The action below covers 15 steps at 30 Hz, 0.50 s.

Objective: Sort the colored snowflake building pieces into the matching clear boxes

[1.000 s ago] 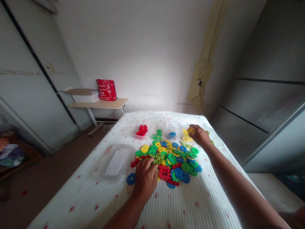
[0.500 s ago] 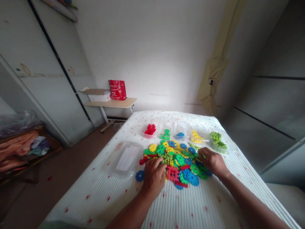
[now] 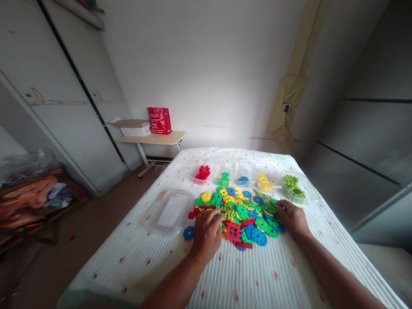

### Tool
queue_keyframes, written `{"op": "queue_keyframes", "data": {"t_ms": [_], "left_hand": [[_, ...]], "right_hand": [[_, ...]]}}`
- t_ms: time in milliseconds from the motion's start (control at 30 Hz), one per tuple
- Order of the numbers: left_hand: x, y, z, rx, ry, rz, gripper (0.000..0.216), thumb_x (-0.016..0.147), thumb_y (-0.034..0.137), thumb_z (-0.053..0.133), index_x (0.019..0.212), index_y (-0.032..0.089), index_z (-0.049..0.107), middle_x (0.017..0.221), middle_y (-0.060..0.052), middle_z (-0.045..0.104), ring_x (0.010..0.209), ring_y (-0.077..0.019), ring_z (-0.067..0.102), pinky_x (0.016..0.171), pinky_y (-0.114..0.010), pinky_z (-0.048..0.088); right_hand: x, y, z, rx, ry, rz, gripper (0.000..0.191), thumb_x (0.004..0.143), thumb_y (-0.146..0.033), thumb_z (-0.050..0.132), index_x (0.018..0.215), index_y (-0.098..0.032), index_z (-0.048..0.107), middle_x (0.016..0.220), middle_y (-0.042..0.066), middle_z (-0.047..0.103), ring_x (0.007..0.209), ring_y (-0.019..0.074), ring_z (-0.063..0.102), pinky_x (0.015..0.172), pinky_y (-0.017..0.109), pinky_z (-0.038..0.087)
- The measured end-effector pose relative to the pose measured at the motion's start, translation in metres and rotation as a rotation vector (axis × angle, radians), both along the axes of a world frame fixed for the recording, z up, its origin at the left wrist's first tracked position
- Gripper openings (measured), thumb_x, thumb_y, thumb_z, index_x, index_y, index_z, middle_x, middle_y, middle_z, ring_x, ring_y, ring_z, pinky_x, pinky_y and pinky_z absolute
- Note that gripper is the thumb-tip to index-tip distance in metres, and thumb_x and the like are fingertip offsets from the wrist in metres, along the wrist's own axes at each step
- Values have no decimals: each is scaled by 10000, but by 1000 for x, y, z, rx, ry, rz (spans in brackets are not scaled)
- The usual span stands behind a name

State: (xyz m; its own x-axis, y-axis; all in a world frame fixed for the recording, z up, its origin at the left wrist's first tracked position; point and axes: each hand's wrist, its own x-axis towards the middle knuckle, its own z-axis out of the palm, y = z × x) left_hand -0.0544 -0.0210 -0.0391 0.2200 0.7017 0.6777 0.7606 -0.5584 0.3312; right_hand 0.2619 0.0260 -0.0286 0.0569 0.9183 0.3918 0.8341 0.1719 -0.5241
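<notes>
A loose pile of plastic building pieces lies on the bed: blue, green and yellow notched discs, red bars and a red square lattice piece (image 3: 233, 231). My left hand (image 3: 207, 231) rests at the pile's left side, thumb and fingers closed around the edge of a light green toothed piece (image 3: 228, 212). At the right edge is my right hand (image 3: 293, 218), its fingers curled beside green discs (image 3: 272, 207); what they hold, if anything, is hidden. A blue disc (image 3: 189, 233) lies apart, left of my left hand.
Behind the pile stand clear tubs with red pieces (image 3: 203, 172), green discs (image 3: 222, 179), blue discs (image 3: 243, 180), yellow pieces (image 3: 264, 182) and light green pieces (image 3: 293, 185). A clear lid (image 3: 183, 214) with white paper lies left. A side table (image 3: 161, 138) holds a red bag (image 3: 159, 121).
My right hand has shifted slightly right, away from the pile's middle, uncovering green discs at that edge. My left hand stays almost in place by the light green piece.
</notes>
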Motion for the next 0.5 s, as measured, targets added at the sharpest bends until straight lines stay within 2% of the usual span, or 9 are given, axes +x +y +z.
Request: {"op": "queue_keyframes", "data": {"t_ms": [133, 300, 500], "left_hand": [[1, 0, 2, -57, 31, 46, 338, 815, 89, 462, 1087, 221, 612, 1085, -60, 655, 1021, -220, 574, 919, -425, 416], [3, 2, 0, -84, 152, 90, 414, 847, 134, 460, 1247, 220, 525, 1258, -82, 591, 1163, -239, 516, 982, -465, 364], [7, 3, -3, -156, 205, 125, 382, 865, 185, 470, 1239, 228, 533, 1304, -83, 568, 1181, -251, 509, 998, -514, 315]], "right_hand": [[0, 1, -1, 2, 23, -10, 322, 787, -454, 426, 766, -216, 642, 753, 55, 703, 642, 198, 629, 607, 284, 460], [0, 1, 4, -30, 73, 7, 318, 779, -462, 431, 769, -215, 630, 754, 57, 703, 654, 206, 636, 621, 294, 472], [-1, 1, 6, -17, 64, 15, 326, 787, -457, 414, 761, -211, 626, 759, 61, 705, 682, 209, 646, 643, 298, 474]]}}
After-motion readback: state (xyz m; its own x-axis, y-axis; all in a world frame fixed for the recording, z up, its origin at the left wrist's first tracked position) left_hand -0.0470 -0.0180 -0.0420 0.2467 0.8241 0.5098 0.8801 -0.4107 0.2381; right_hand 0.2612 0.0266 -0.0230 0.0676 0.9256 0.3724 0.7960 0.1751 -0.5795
